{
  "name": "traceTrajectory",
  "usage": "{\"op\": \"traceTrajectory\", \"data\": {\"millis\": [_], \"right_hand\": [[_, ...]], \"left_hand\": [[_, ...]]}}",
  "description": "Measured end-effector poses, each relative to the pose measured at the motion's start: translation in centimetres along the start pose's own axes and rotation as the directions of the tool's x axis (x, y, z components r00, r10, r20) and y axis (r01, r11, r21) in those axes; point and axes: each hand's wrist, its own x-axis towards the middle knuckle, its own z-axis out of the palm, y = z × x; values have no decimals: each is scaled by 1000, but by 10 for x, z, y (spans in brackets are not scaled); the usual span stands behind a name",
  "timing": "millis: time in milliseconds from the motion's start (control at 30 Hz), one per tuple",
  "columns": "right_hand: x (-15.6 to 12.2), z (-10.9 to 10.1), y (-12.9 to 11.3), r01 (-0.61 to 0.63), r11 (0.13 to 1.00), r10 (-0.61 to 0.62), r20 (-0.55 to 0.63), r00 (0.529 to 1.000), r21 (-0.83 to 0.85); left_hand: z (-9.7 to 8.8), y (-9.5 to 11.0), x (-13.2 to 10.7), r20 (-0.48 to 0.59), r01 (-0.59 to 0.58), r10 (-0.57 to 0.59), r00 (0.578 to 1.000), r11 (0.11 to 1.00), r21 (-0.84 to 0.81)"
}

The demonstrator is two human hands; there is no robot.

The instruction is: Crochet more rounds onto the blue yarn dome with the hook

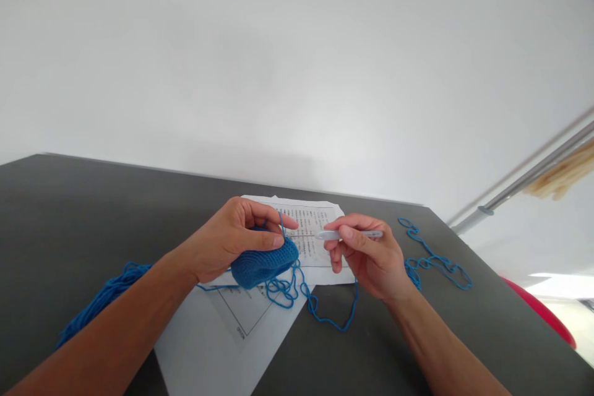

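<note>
A blue crocheted piece (264,264), rounded like a small pouch, is pinched in my left hand (239,229), thumb on its upper edge. A strand of blue yarn rises past that thumb toward the raised index finger. My right hand (371,253) is closed around the pale grey handle of a crochet hook (329,235). The thin metal shaft points left at the edge of the piece; whether its tip sits in a stitch is too small to tell. Loops of blue yarn (283,292) hang or lie below the piece and run toward my right hand.
Printed sheets (309,213) lie under my hands, with another paper (208,340) nearer me on the dark table (116,198). A blue yarn bundle (109,294) lies by my left forearm, loose yarn (436,260) at right. Beyond are a white wall, a metal rail (538,164) and something red (541,312).
</note>
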Motion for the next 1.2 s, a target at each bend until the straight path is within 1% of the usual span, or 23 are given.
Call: {"op": "traceTrajectory", "data": {"millis": [100, 167, 233, 333, 433, 533, 667, 700, 833, 1033, 1200], "right_hand": [[2, 6, 5, -64, 989, 70, -43, 997, 135], [3, 12, 9, -66, 978, 77, -49, 996, 199], [2, 20, 15, -45, 971, 59, -50, 997, 235], [1, 29, 22, 22, 977, -7, -71, 997, 211], [-1, 30, 24, 114, 988, -106, -84, 991, 102], [-1, 27, 26, 176, 984, -176, -63, 982, -8], [-2, 26, 27, 140, 990, -140, 11, 990, -20], [-2, 26, 27, 132, 991, -132, 6, 991, -7], [-4, 30, 22, 148, 988, -144, -76, 987, 53], [-3, 33, 17, 161, 980, -147, -119, 982, 120], [-2, 33, 18, 161, 975, -142, -129, 981, 156]], "left_hand": [[4, 1, 0, -32, -7, 5, 999, 998, -65], [9, 0, 1, -61, -9, 2, 998, 993, -122], [16, -3, 2, -83, -13, -1, 997, 984, -176], [26, -7, 2, -98, -36, 14, 995, 973, -229], [32, -10, 2, -154, -97, 62, 986, 968, -230], [34, -12, 1, -189, -142, 102, 977, 968, -209], [35, -13, 0, -220, -165, 119, 968, 966, -202], [36, -14, 0, -219, -167, 121, 968, 965, -205], [37, -16, 0, -223, -185, 135, 966, 956, -227], [38, -16, 1, -258, -201, 137, 957, 948, -245], [37, -16, 0, -211, -174, 121, 970, 952, -251]]}}
